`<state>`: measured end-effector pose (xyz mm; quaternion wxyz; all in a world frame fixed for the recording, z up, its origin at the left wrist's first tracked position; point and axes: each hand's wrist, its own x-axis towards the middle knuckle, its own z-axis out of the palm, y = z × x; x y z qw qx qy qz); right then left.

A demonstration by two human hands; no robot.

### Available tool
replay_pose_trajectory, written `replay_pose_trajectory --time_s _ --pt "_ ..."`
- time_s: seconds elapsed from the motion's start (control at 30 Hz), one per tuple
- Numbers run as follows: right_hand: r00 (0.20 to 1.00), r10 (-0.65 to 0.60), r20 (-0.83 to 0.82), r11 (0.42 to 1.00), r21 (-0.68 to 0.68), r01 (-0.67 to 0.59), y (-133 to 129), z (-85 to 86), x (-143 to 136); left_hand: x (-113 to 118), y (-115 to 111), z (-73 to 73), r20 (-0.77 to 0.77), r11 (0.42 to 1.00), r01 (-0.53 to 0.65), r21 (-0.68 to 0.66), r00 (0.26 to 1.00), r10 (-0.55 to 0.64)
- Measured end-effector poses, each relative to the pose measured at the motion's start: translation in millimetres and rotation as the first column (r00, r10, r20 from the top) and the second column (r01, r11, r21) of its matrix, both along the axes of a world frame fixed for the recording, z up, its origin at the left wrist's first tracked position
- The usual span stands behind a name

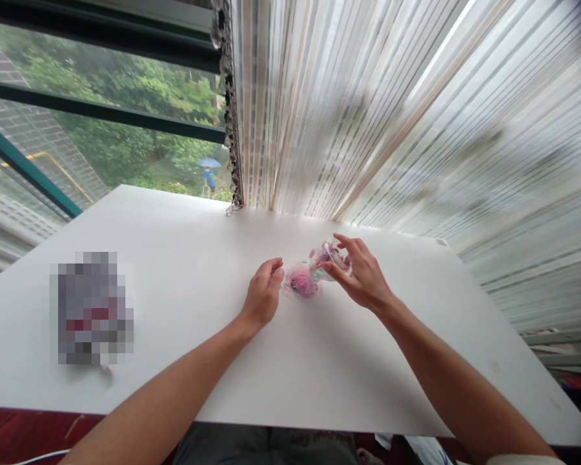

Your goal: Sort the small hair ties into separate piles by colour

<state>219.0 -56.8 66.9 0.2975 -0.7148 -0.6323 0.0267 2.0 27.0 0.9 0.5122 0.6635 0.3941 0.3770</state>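
Note:
A small heap of pink, thread-like pieces [303, 281] lies on the white table [150, 258] between my two hands. Just behind it and to the right is a clear, roundish item with purple and pink parts [325, 256]; its exact kind is hard to make out. My left hand [264, 292] rests at the left side of the pink heap, fingers together and slightly curved, and whether it pinches anything is hidden. Around the right side of the clear item, my right hand [361, 268] curves with thumb and forefinger spread apart, its fingertips at the item's edge.
A pixelated grey and red object [91, 310] stands on the table at the left. Behind the table hang striped string curtains [290, 116], beside a window [126, 129] showing trees and a person under a blue umbrella [208, 163].

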Motion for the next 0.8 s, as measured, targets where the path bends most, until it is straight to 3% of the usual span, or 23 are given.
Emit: replay_pose_trajectory --time_s 0.47,0.8 --pt "0.996 0.073 0.042 0.997 -0.026 -0.072 20.8 18.4 -18.5 -0.2 -0.3 3.5 -0.027 0.999 -0.026 0.020 0.999 0.027" --pt "0.996 0.084 0.033 0.996 -0.016 -0.084 21.3 22.9 -15.8 0.5 -2.2 6.6 -0.023 0.999 -0.036 0.037 0.999 0.037"
